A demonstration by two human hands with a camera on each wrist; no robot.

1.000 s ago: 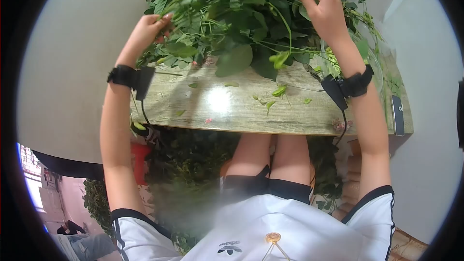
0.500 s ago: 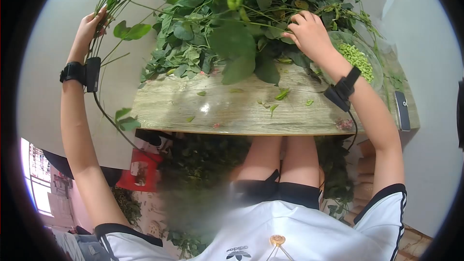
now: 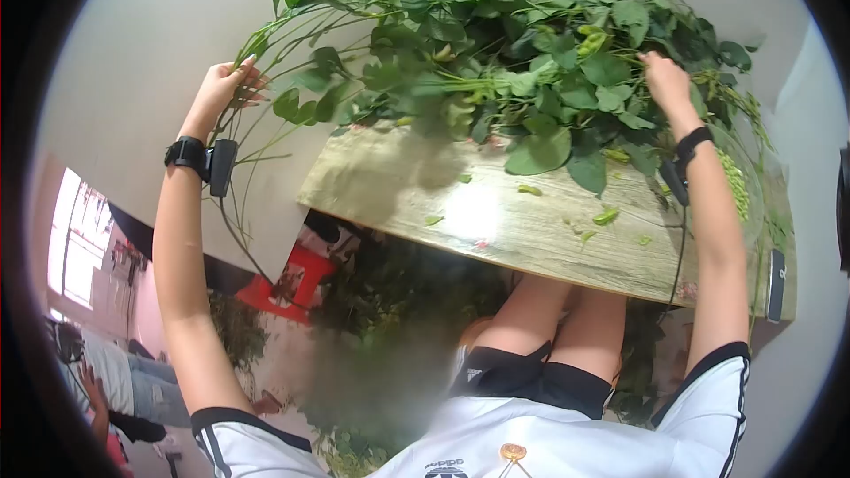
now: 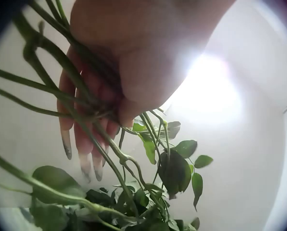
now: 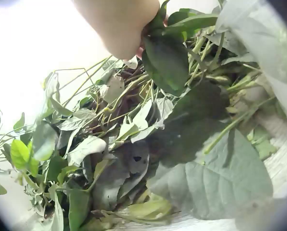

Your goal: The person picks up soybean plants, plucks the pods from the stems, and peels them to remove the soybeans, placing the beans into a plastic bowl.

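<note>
At the left of the head view, my left hand (image 3: pixel 226 93) grips a bundle of green stems (image 4: pixel 61 72) from leafy soybean plants. The stems cross the palm in the left wrist view, with several long-nailed fingers hanging loosely below. The bundle reaches rightward into a big heap of soybean plants (image 3: pixel 522 13) on the table. My right hand (image 3: pixel 670 87) is at the heap's right side, fingers curled in among the foliage and holding part of it. A broad leaf (image 5: pixel 170 65) hides its fingers in the right wrist view. Green pods (image 3: pixel 591 40) hang near the heap's middle.
A clear bowl of green beans (image 3: pixel 733 184) stands beside my right forearm. Loose pods (image 3: pixel 606 216) lie on the wooden table (image 3: pixel 381 173); a phone (image 3: pixel 776 285) is at its right edge. Below stands a red stool (image 3: pixel 305 279). Another person (image 3: pixel 133 381) is at lower left.
My left hand first swung out left, lifting the stems off the heap, then came slightly back and lower. My right hand dropped from the heap's top onto its right side. The head view has tilted.
</note>
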